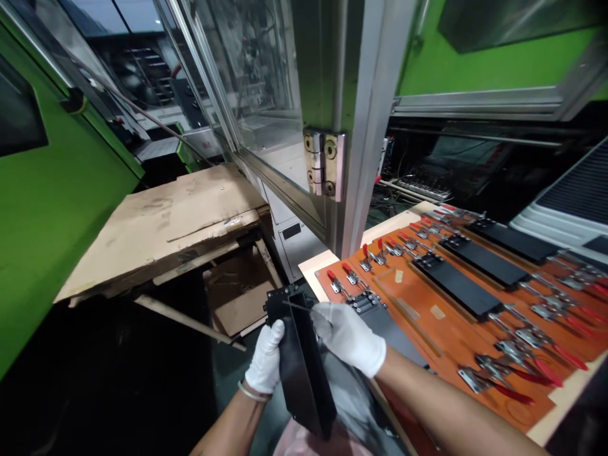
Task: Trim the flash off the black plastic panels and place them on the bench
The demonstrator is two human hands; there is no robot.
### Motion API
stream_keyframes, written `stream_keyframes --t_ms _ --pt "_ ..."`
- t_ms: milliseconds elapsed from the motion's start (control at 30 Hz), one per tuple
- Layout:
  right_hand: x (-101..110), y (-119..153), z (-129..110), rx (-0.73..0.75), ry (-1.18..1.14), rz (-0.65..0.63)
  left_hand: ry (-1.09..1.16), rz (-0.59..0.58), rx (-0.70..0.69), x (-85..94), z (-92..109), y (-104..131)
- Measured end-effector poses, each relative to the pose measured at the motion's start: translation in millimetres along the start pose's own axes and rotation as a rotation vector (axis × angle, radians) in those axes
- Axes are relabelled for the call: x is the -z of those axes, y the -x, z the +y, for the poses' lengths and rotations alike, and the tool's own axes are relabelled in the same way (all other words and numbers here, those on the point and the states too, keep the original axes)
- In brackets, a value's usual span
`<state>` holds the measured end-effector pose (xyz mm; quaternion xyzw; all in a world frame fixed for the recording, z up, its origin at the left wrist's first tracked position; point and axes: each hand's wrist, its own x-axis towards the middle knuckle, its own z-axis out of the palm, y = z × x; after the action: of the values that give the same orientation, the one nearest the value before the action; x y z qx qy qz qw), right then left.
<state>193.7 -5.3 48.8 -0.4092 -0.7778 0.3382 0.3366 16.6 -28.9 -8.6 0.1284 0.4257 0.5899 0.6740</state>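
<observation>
A long, black, open-sided housing [304, 373] is held tilted in front of my body. My left hand [266, 360], in a white glove, is closed around its left side, with the thumb lying along its wall. At the upper end of the housing, my white-gloved right hand [349, 335] pinches a thin dark rod-like tool [299, 306]. The tool reaches left across the housing's top edge, close to a small flange with holes [275, 300]. Its exact kind is too small to tell, and my right fingertips are partly hidden.
On the right, an orange fixture board [394, 304] carries several red-handled toggle clamps [365, 259] and black panels [456, 288]. A cardboard-covered table [190, 209] stands at left. A metal-framed door with a hinge [325, 164] rises ahead, between green machines [42, 190].
</observation>
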Motion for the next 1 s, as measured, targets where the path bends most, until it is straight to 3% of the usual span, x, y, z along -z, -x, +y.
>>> stream_keyframes --t_ms 133,267,433,600,667,767,867,933,1000 --pt "-5 -8 -6 -0.117 -0.024 0.065 0.046 0.034 0.084 -0.7 -4 -5" --pt "-4 13 -12 -0.110 0.027 0.010 0.091 0.106 0.261 -14.9 14 5" --pt "7 37 -22 0.015 -0.008 -0.097 0.157 0.154 0.326 -27.0 34 15" --pt "-3 45 -27 0.112 -0.023 -0.223 0.122 0.105 0.424 -20.3 32 16" --pt "-8 40 -20 0.162 -0.020 -0.169 0.120 0.090 0.423 -17.9 27 18" --pt "-5 16 -3 0.240 -0.075 0.058 0.111 0.054 0.379 -18.4 17 23" --pt "4 -6 7 0.200 -0.088 0.241 0.108 0.028 0.406 -21.5 11 23" --pt "5 -7 6 0.187 -0.113 0.279 0.120 0.021 0.437 -21.8 12 20" --pt "2 3 0 0.232 -0.143 0.211 0.139 0.021 0.429 -19.9 14 16"
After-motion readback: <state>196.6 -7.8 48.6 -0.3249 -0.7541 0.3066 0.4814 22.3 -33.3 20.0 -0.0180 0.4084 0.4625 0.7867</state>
